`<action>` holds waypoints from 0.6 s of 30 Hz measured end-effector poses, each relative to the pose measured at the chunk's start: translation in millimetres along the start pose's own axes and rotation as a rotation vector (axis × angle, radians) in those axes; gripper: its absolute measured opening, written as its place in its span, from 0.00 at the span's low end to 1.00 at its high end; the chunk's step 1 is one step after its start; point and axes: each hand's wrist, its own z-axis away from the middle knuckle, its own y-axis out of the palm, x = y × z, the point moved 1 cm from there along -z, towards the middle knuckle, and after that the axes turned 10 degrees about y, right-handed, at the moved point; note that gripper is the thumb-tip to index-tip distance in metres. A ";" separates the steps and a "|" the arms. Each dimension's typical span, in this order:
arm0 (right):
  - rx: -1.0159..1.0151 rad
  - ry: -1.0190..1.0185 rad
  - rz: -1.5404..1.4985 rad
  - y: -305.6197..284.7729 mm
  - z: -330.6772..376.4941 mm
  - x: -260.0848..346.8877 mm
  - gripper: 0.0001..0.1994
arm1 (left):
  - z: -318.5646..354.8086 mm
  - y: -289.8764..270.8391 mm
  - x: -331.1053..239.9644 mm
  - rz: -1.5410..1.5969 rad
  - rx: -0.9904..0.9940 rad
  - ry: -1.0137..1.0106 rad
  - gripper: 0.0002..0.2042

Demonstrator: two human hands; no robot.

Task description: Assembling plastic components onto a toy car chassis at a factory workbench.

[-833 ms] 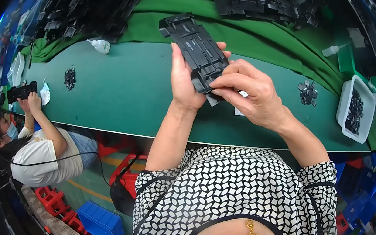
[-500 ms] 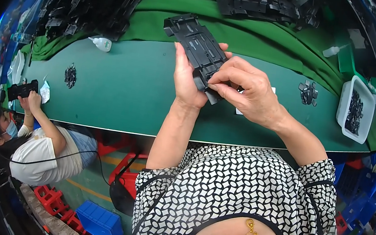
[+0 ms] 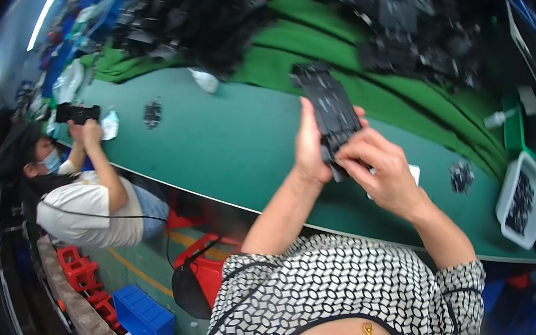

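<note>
A long black moulded plastic part [image 3: 329,101] is tilted above the table, its far end up and to the left. My left hand [image 3: 311,151] is closed around it from below, thumb along its left edge and fingertips at its right edge. At the part's near end, my right hand [image 3: 388,172] works with thumb and forefinger pinched together. Whatever sits between those fingertips is hidden and blurred. A white flat item [image 3: 413,175] shows partly behind the right hand.
Small black pieces lie in a left pile [image 3: 153,114], a right pile [image 3: 461,176] and a white tray [image 3: 502,222]. Black parts [image 3: 186,17] are heaped on green cloth [image 3: 280,68] beyond the table. A white bottle [image 3: 204,81] lies nearby. At left, a co-worker [image 3: 86,205] holds a similar part.
The whole view has shifted, so the scene sits lower and further right, and the picture is blurrier. Both hands keep their hold at the same places on the black part.
</note>
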 end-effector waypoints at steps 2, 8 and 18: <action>-0.020 -0.004 -0.017 -3.8 4.7 0.8 0.05 | -2.2 3.5 1.9 -0.126 -0.054 0.056 0.40; -0.134 0.082 0.022 -43.7 34.4 12.9 0.06 | 12.5 27.7 -37.8 -0.389 0.208 0.263 0.33; -0.352 0.203 0.120 -66.0 72.6 -10.4 0.04 | -116.3 111.0 -314.0 -2.385 -0.068 1.673 0.26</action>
